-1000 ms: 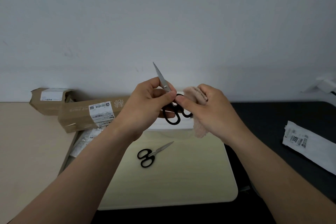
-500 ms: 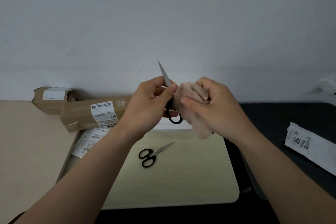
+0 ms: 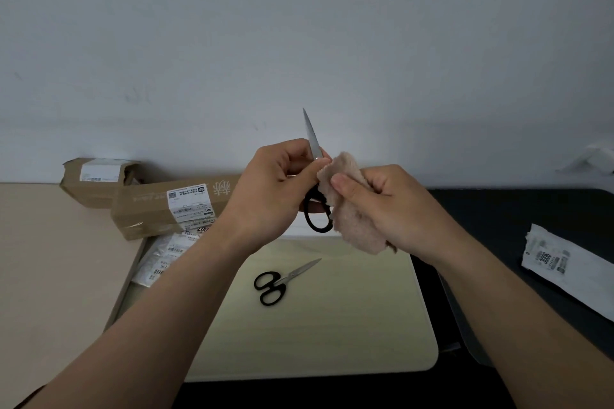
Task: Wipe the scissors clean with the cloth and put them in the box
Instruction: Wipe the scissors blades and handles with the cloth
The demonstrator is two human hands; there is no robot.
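My left hand (image 3: 275,196) pinches a pair of black-handled scissors (image 3: 312,136) near the pivot, blade tip pointing up. My right hand (image 3: 392,209) grips a beige cloth (image 3: 352,216) bunched against the scissors' handle; one black loop (image 3: 317,221) shows beside the cloth. A second pair of black-handled scissors (image 3: 282,280) lies flat on the pale board (image 3: 332,325) below my hands. A long cardboard box (image 3: 156,209) with a white label lies at the back left, partly behind my left hand.
A smaller cardboard box (image 3: 96,181) sits behind the long one by the wall. Plastic bags with labels (image 3: 166,256) lie under the long box. A white labelled packet (image 3: 564,269) lies on the dark surface at the right.
My right hand has brought the cloth up over the scissors' handle, covering the second loop. The blade has turned more upright.
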